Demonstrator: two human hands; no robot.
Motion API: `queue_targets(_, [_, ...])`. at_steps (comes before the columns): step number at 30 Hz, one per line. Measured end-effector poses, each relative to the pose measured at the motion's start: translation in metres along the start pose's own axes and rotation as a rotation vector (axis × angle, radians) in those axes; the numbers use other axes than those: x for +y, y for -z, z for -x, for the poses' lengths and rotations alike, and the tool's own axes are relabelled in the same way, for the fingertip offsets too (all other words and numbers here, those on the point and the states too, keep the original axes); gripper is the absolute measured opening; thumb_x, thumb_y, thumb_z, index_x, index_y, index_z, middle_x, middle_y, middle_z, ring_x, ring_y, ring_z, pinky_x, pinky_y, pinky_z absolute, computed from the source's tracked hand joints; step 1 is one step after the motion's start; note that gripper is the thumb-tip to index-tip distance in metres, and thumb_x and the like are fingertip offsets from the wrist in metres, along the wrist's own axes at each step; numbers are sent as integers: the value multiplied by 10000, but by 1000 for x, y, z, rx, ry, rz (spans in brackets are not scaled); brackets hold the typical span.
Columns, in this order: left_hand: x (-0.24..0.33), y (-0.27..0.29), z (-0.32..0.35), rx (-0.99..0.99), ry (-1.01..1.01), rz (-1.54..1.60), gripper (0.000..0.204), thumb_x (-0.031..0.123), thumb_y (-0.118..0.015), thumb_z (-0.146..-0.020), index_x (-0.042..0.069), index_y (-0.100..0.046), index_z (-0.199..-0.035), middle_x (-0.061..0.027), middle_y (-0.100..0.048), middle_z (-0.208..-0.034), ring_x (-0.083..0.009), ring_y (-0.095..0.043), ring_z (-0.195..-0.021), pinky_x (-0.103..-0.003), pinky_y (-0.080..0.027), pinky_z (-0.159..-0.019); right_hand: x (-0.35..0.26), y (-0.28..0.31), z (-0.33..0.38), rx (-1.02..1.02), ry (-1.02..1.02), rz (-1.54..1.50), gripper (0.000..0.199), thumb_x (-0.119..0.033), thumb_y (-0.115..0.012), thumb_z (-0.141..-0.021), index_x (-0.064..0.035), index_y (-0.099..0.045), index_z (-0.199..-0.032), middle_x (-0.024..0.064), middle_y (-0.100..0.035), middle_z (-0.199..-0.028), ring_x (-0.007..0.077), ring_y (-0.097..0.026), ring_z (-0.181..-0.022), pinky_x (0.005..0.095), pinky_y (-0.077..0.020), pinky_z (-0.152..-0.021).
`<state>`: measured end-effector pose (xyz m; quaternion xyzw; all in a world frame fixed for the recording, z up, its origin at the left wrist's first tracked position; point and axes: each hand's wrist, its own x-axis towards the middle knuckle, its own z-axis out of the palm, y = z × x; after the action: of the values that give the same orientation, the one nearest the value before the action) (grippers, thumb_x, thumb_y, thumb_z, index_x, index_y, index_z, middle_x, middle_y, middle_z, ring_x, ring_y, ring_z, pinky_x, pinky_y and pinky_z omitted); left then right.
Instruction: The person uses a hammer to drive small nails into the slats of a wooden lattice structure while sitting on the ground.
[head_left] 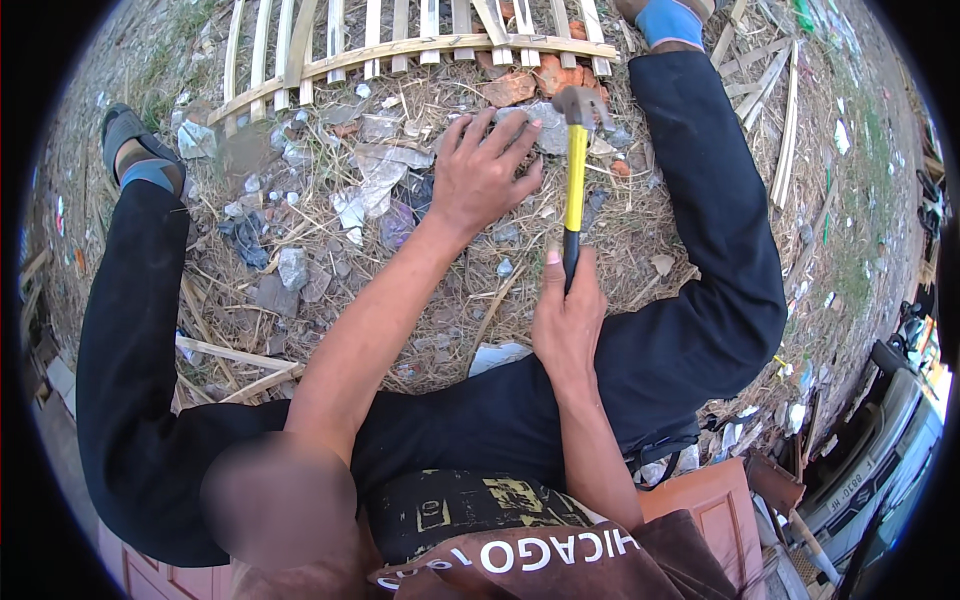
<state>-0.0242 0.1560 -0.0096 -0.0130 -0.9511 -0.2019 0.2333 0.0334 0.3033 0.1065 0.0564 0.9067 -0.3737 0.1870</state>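
Brown shirt (660, 560) at bottom edge, right hand (570, 320) near centre wrapped around hammer (576, 180) at upper centre, left hand (482, 170) loosely spread over stones (550, 132), contact unclear, slatted wooden frame (430, 44) at top.

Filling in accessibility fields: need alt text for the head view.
A right hand grips a yellow-and-black hammer, while the left hand, palm down, is close to a grey stone. Beneath is dry, littered ground; a frame of pale wooden slats lies at the top of the picture.
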Motion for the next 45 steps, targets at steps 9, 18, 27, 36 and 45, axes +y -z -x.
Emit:
queue_targets(9, [1,7,-5,-43,32,69,435,312,-753,-810,124,-699,-1199,-27,-643,-1226,-242,-586,-1147,-404,-418,-997,18,13,-12,34,-224,-240,385,-369,-512,-1050,-9,-488,-914,116,-517,-665,241,-519,-596,416,-413,-591])
queue_targets(18, [2,9,-13,-53,80,82,311,217,-728,-854,126,-709,-1151,-24,-658,-1186,-233,-595,-1109,-397,-419,-951,8,11,-57,84,-78,-238,193,-173,-709,-889,-15,-605,-929,35,-487,-580,138,-455,-516,354,-388,-530])
queue_targets(27, [4,5,-16,-54,72,114,310,185,-729,-847,115,-705,-1149,-29,-654,-1186,-250,-593,-1108,-415,-407,-963,1,2,-157,-35,172,-115,219,-192,-723,-862,-77,-699,-1047,47,-537,-559,140,-522,-528,367,-428,-578])
queue_targets(36, [0,8,-13,-60,93,130,313,151,-726,-826,115,-713,-1137,-22,-649,-1180,-243,-587,-1114,-410,-400,-958,-17,4,-157,-165,209,75,207,-178,-675,-888,-42,-712,-1039,174,-665,-680,332,-666,-661,438,-493,-681])
queue_targets(45, [0,10,-15,-57,93,138,295,153,-715,-844,118,-727,-1137,-17,-646,-1171,-240,-581,-1109,-408,-396,-958,-6,5,-163,-106,183,-7,247,-227,-718,-879,-22,-699,-1016,189,-695,-755,339,-691,-711,437,-507,-685])
